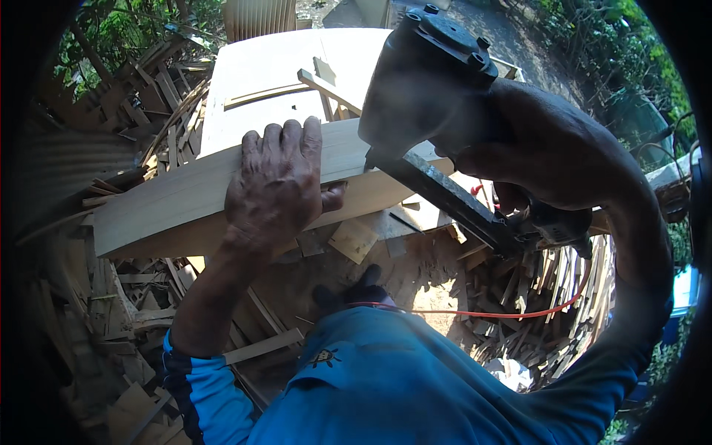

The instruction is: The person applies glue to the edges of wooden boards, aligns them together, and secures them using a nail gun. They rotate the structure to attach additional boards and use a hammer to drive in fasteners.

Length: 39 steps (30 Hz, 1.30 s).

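Observation:
A long pale wooden box-like piece (170,185) stretches across in front of me, its upper edge slanting up to the right. My left hand (276,178) is closed over that edge, fingers on top and thumb along the near side. A dark pneumatic nail gun (426,85) is in the grip of my right hand (534,148). Its nose meets or nearly meets the wood's upper edge, to the right of my left hand; exact contact cannot be made out. The gun's slanted magazine (452,196) runs down toward me. My right fingers are partly hidden behind the gun.
A white-topped table (259,63) lies beyond, with several wooden strips (330,90) on it. Heaps of wood offcuts (541,297) lie to both sides. A red air hose (489,315) crosses near my waist. Corrugated sheet (70,167) stands at left.

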Tool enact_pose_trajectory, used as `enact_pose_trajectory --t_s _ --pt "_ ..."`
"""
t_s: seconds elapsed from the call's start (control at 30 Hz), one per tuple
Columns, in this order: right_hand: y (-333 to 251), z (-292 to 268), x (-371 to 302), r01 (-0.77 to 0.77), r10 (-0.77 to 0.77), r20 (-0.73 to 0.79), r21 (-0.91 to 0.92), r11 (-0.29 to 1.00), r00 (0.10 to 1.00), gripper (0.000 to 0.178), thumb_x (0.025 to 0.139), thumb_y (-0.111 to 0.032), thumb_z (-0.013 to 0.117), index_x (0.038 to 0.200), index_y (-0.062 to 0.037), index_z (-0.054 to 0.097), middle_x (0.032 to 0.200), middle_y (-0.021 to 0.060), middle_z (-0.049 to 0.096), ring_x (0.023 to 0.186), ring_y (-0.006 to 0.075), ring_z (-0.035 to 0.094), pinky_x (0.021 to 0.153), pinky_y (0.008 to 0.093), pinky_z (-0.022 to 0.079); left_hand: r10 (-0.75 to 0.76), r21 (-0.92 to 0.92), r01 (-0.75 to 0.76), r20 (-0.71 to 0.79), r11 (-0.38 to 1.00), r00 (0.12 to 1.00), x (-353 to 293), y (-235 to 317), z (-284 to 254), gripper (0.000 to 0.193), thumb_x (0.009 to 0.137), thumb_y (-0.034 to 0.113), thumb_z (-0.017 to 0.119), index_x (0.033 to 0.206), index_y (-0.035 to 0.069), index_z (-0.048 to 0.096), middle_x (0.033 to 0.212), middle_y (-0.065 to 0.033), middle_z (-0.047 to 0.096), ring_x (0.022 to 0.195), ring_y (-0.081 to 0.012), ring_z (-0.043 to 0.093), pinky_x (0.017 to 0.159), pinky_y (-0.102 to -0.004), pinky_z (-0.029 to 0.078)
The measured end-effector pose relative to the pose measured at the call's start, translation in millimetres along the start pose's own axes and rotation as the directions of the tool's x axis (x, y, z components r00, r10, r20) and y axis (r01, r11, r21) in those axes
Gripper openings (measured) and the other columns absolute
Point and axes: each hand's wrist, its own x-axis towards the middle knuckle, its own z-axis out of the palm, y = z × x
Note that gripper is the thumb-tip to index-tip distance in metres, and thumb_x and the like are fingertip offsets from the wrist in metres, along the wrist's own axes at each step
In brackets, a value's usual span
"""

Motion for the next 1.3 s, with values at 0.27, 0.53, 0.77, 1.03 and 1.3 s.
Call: enact_pose_trajectory --t_s 0.27,0.53,0.77,1.03,1.3 --pt "-13 -3 1 -0.069 0.066 0.068 0.040 0.997 0.996 0.031 0.088 -0.018 0.073 0.113 -0.0034 0.062 0.073 0.0055 0.067 0.056 0.0119 0.067 0.052 0.0286 0.052 -0.003 -0.013 0.003 0.003 1.000 1.000 0 0 1 0.085 0.078 0.058 0.070 0.130 -0.007 0.050 0.103 -0.0131 0.057 0.097 -0.0257 0.056 0.091 -0.0429 0.044" --pt "-18 -7 5 -0.108 0.112 0.067 -0.048 0.993 0.992 0.031 0.087 -0.017 0.075 0.111 -0.0027 0.062 0.073 0.0050 0.067 0.054 0.0120 0.066 0.050 0.0278 0.052 0.001 -0.035 -0.002 -0.034 0.999 0.999 1 -2 4 0.082 0.077 0.057 0.071 0.126 -0.007 0.051 0.099 -0.0125 0.056 0.095 -0.0252 0.055 0.089 -0.0419 0.044" --pt "-21 -3 5 -0.165 0.165 0.022 -0.010 0.986 0.986 0.031 0.087 -0.012 0.072 0.113 -0.0013 0.058 0.077 0.0068 0.064 0.058 0.0136 0.067 0.052 0.0293 0.054 -0.008 -0.017 0.008 -0.004 1.000 1.000 0 -4 2 0.087 0.079 0.061 0.069 0.128 -0.008 0.050 0.100 -0.0130 0.057 0.096 -0.0249 0.056 0.089 -0.0420 0.043" --pt "-22 4 -1 -0.182 0.183 -0.035 0.025 0.983 0.983 0.035 0.085 -0.001 0.065 0.117 -0.0002 0.053 0.083 0.0075 0.062 0.057 0.0151 0.066 0.050 0.0314 0.055 0.067 0.031 -0.063 -0.146 0.998 0.987 -18 -33 3 0.084 0.088 0.062 0.059 0.138 -0.005 0.048 0.115 -0.0171 0.058 0.110 -0.0299 0.056 0.098 -0.0495 0.041" --pt "-5 7 6 -0.127 0.135 -0.033 0.171 0.977 0.990 0.035 0.084 -0.003 0.064 0.116 0.0034 0.051 0.082 0.0070 0.062 0.052 0.0158 0.065 0.046 0.0297 0.054 0.060 0.121 -0.054 -0.047 0.991 0.997 -85 -114 -5 0.078 0.092 0.059 0.054 0.140 -0.002 0.048 0.118 -0.0178 0.059 0.108 -0.0291 0.056 0.099 -0.0464 0.043"
